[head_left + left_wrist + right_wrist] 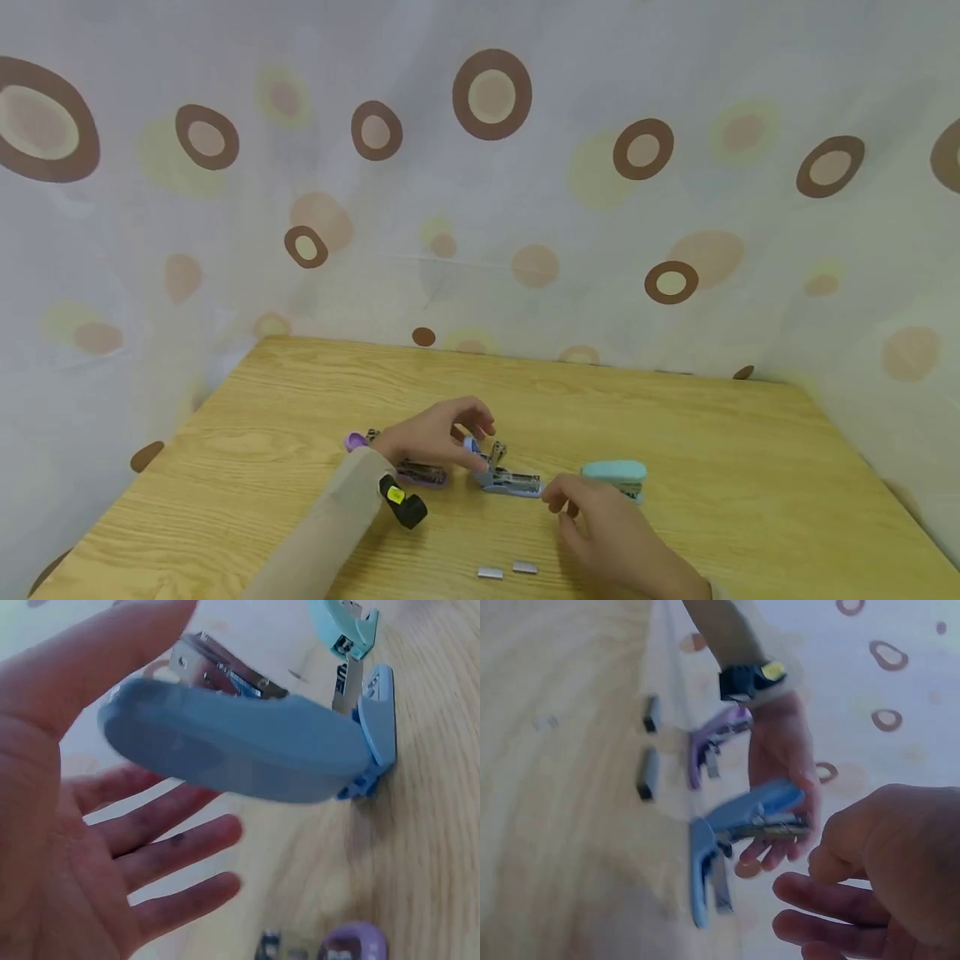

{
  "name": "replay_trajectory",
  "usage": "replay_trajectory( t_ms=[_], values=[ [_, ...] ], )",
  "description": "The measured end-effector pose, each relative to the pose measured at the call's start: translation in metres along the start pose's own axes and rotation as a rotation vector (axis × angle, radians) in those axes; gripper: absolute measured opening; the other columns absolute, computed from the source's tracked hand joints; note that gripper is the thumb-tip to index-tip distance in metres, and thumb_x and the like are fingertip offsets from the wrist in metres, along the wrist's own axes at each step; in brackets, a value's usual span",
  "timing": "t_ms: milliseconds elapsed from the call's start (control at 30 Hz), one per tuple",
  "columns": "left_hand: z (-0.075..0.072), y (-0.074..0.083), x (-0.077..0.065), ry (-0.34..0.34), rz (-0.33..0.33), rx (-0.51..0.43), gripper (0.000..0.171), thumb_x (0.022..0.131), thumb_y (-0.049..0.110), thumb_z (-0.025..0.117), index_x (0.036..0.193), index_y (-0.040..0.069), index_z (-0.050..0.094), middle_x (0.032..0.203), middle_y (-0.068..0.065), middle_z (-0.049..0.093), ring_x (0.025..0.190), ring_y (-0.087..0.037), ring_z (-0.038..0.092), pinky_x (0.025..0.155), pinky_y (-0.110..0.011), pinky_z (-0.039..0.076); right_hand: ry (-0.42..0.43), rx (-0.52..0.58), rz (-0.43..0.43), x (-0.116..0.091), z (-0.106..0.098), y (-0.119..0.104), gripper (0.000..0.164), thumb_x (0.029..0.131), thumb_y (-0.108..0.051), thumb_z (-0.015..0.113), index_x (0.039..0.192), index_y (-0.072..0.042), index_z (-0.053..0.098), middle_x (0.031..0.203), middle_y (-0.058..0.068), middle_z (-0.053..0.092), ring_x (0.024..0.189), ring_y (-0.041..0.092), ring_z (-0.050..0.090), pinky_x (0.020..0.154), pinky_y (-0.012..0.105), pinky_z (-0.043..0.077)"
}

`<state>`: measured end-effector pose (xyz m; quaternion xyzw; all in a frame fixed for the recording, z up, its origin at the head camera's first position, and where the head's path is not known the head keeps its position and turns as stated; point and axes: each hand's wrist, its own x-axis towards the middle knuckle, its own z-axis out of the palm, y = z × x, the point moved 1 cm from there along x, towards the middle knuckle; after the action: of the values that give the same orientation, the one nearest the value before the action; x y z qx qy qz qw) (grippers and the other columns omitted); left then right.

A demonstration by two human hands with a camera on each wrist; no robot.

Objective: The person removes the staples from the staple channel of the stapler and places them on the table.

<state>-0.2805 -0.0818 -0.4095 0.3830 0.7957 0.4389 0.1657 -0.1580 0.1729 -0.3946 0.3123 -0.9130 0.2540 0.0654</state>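
Note:
A blue stapler stands opened up on the table, its top cover and metal magazine swung up from the base. My left hand is around the raised blue cover, thumb on one side and fingers spread loosely on the other, without gripping it. To the right of the base, my right hand hovers with loosely bent fingers and holds nothing. Beyond it sits a closed teal stapler. Partly behind my left wrist lies an opened purple stapler.
Two short strips of staples, one left of the other, lie near the front of the wooden table. A patterned curtain hangs behind the table and at both sides.

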Motion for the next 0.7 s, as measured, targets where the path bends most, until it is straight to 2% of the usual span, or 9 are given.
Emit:
replay_trajectory(
  t_ms=[167,333,400,567,700],
  values=[
    [0.001,0.018,0.004,0.102,0.064,0.077,0.056,0.08,0.036,0.078,0.125,0.014,0.054,0.133,-0.01,0.054,0.128,-0.028,0.047,0.106,-0.056,0.034,0.144,-0.049,0.003,0.0,-0.016,0.011,0.02,0.081,0.003,0.065,0.095,-0.012,0.064,0.084,-0.007,0.064,0.072,-0.002,0.052,0.061,0.023,0.05],
    [0.004,0.042,0.011,0.194,0.124,0.207,0.058,0.076,0.033,0.081,0.126,0.017,0.056,0.135,-0.002,0.053,0.132,-0.024,0.042,0.107,-0.053,0.033,0.236,-0.041,0.037,-0.002,-0.03,0.026,0.028,0.078,0.013,0.059,0.092,-0.011,0.064,0.086,-0.002,0.065,0.069,-0.003,0.048,0.052,0.018,0.043],
    [0.006,0.048,0.016,0.209,0.138,0.235,0.056,0.076,0.032,0.081,0.124,0.018,0.057,0.132,-0.001,0.055,0.131,-0.022,0.043,0.109,-0.052,0.029,0.253,-0.046,0.046,-0.002,-0.036,0.032,0.03,0.078,0.015,0.056,0.092,-0.011,0.064,0.088,-0.001,0.065,0.07,-0.002,0.049,0.051,0.018,0.041],
    [0.02,0.059,0.028,0.211,0.154,0.369,0.045,0.083,0.032,0.076,0.121,0.016,0.057,0.125,-0.001,0.058,0.127,-0.02,0.046,0.113,-0.048,0.019,0.223,-0.063,0.095,-0.006,-0.05,0.048,0.03,0.079,0.012,0.056,0.1,-0.009,0.063,0.098,0.003,0.063,0.08,0.011,0.053,0.059,0.023,0.045],
    [0.037,0.068,0.039,0.189,0.181,0.541,0.033,0.089,0.03,0.069,0.117,0.015,0.059,0.121,0.0,0.061,0.121,-0.018,0.051,0.11,-0.042,0.03,0.164,-0.085,0.139,-0.01,-0.061,0.063,0.03,0.082,0.008,0.058,0.109,-0.005,0.059,0.108,0.008,0.06,0.086,0.018,0.054,0.066,0.029,0.047]
  ],
)
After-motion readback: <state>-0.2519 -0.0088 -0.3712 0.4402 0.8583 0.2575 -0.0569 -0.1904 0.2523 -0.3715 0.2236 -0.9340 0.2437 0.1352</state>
